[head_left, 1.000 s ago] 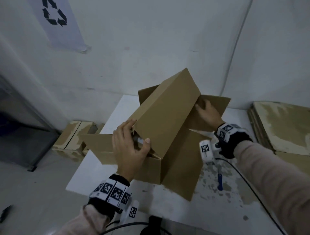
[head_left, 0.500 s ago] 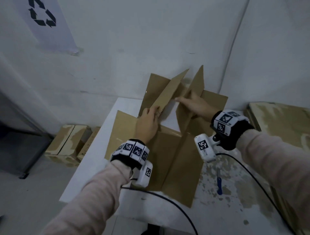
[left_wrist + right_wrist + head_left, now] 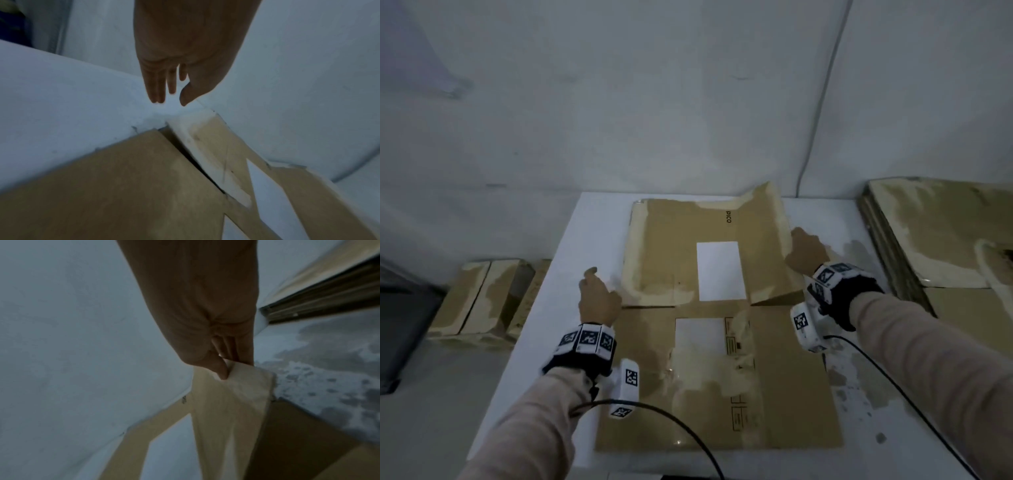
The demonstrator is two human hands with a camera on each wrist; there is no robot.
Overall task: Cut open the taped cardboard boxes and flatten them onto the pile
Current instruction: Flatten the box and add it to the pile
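Observation:
A brown cardboard box (image 3: 722, 342) lies opened out almost flat on the white table (image 3: 592, 240), with taped, paler edges and two gaps through which the table shows. Its far right flap (image 3: 770, 246) still stands up a little. My right hand (image 3: 803, 250) holds that flap's edge (image 3: 236, 386), thumb on top and fingers behind. My left hand (image 3: 599, 294) hovers with straight, relaxed fingers (image 3: 158, 87) just left of the cardboard's left edge (image 3: 185, 126), holding nothing.
A stack of flattened cardboard (image 3: 941, 236) lies at the right, close to my right wrist. More boxes (image 3: 482, 298) sit on the floor left of the table. A wall stands right behind the table. Cables trail from both wrists.
The box stood half folded with flaps upright. It has since been spread down flat on the table. My left hand has come off the cardboard, and my right hand has shifted to the right flap.

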